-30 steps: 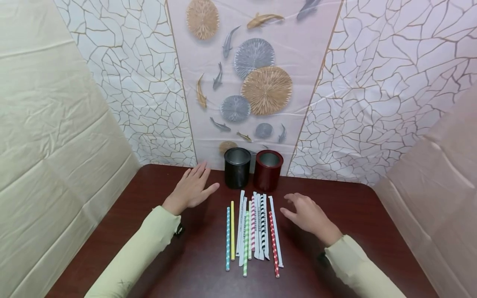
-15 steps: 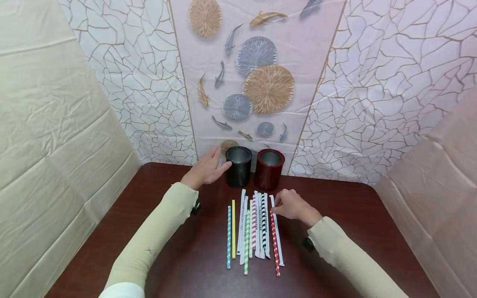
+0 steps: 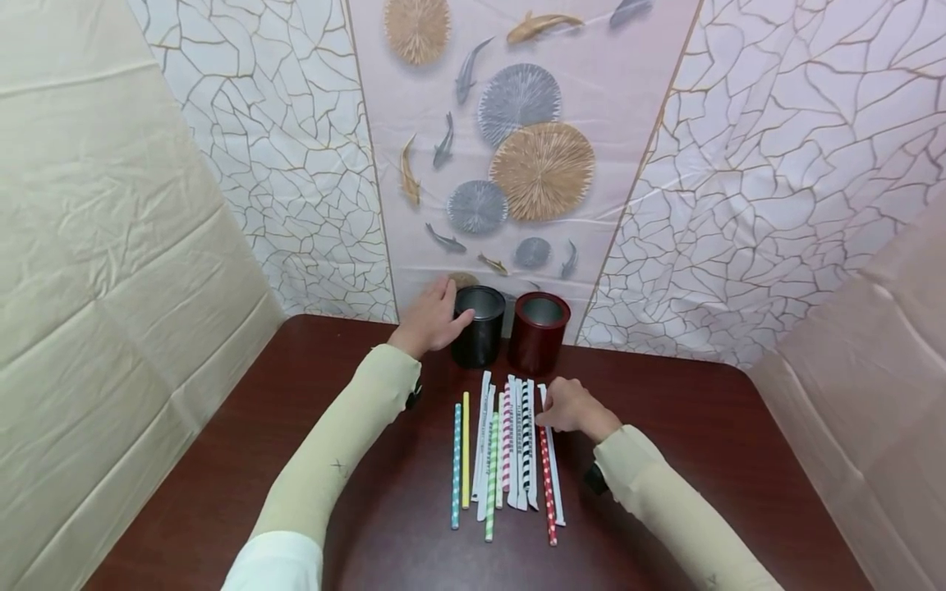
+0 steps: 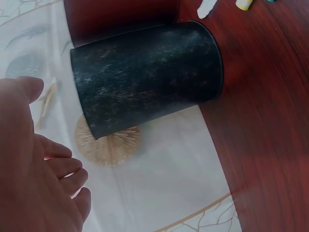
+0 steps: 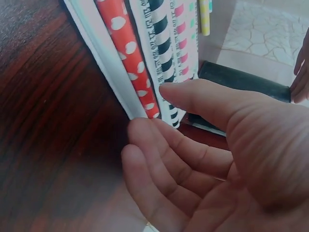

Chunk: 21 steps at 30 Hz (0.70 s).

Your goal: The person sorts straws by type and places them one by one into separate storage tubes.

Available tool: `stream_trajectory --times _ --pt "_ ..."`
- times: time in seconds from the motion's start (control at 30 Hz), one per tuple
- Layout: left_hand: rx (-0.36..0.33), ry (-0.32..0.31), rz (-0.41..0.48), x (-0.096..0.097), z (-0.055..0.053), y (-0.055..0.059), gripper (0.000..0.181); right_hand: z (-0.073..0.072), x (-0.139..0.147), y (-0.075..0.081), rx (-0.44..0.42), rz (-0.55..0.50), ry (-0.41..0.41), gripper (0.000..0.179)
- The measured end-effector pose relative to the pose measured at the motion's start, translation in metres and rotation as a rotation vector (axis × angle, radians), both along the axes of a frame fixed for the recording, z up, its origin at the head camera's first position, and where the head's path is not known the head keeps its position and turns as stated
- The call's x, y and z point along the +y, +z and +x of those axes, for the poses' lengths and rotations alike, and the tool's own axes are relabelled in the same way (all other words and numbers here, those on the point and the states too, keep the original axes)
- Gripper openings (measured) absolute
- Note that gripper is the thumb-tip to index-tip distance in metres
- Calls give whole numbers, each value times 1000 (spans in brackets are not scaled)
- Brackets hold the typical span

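Note:
A black canister (image 3: 476, 341) stands upright at the table's back. My left hand (image 3: 434, 316) is at its left side, thumb near the rim; in the left wrist view the fingers (image 4: 63, 166) are loosely bent and a gap separates them from the canister's wall. Several paper straws lie side by side in front. My right hand (image 3: 572, 406) is at the far end of a red straw with white dots (image 5: 130, 53). Its thumb (image 5: 193, 96) and fingertips are spread apart around that end, the fingertips also right at a white paper-wrapped straw (image 5: 99, 55).
A dark red canister (image 3: 535, 341) stands just right of the black one. Left of the red straw lie black-striped (image 3: 526, 443), pink-striped (image 3: 506, 443), green-striped (image 3: 491, 484), yellow (image 3: 466, 451) and blue (image 3: 456, 468) straws. A patterned cloth (image 3: 525, 246) hangs behind the table (image 3: 665, 427).
My left hand has moved right and away from me to the black canister's side. My right hand has moved left to the far end of the red straw. The straws have stayed in place.

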State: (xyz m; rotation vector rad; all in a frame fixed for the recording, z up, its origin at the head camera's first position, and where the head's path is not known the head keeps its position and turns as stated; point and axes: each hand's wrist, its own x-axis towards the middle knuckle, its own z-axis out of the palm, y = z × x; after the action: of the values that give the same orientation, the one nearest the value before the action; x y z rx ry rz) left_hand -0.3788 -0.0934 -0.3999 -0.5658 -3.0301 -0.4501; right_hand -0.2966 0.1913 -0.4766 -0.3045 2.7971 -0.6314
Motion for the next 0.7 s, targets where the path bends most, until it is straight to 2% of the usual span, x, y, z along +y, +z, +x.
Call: stream_trajectory --times 0.2,0.37,0.7 --pt "25 6 -50 6 -7 -11 83 -2 -3 -6 -5 -15 -39 40" --pt "15 16 -66 10 -9 -20 84 -3 -6 -11 -14 -24 -59 37" --pt "9 42 -102 9 -15 -25 89 -4 -15 -6 -41 -25 -88 41"
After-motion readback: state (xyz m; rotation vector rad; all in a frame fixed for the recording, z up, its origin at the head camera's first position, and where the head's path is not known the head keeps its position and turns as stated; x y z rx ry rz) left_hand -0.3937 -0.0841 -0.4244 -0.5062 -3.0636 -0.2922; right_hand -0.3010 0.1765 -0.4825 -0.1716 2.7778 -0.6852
